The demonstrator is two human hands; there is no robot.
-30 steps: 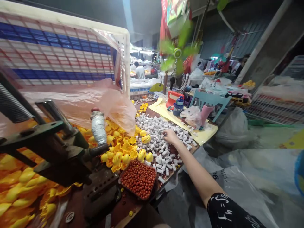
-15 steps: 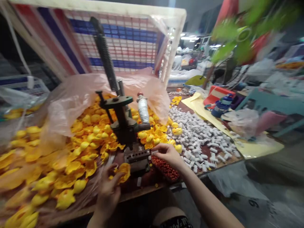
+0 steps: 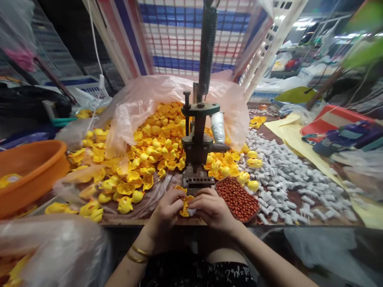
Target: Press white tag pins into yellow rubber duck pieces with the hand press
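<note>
My left hand (image 3: 168,208) is closed on a yellow plastic duck shell (image 3: 186,206), held open in front of me at the table's near edge. The fingers of my right hand (image 3: 213,206) are closed at the shell's right side, with a small pale grey piece (image 3: 191,212) at their tips. Fingers cover part of both things. Just beyond my hands stands a dark hand press (image 3: 198,149) with a tall spring and a base block with a row of holes (image 3: 199,181). To the right of my right hand lies a clear tray of small red-brown beads (image 3: 237,199).
A heap of yellow duck shells (image 3: 149,151) spills from pink plastic sheeting (image 3: 125,115) on the left. Many small grey plastic pieces (image 3: 287,187) cover the right side. An orange tub (image 3: 38,167) stands far left. The lever's silver-wrapped handle (image 3: 218,127) sticks up beside the press.
My view has swung to the left. My right hand has moved from beside the bead tray to the duck shell, and both hands now meet at it in front of the press.
</note>
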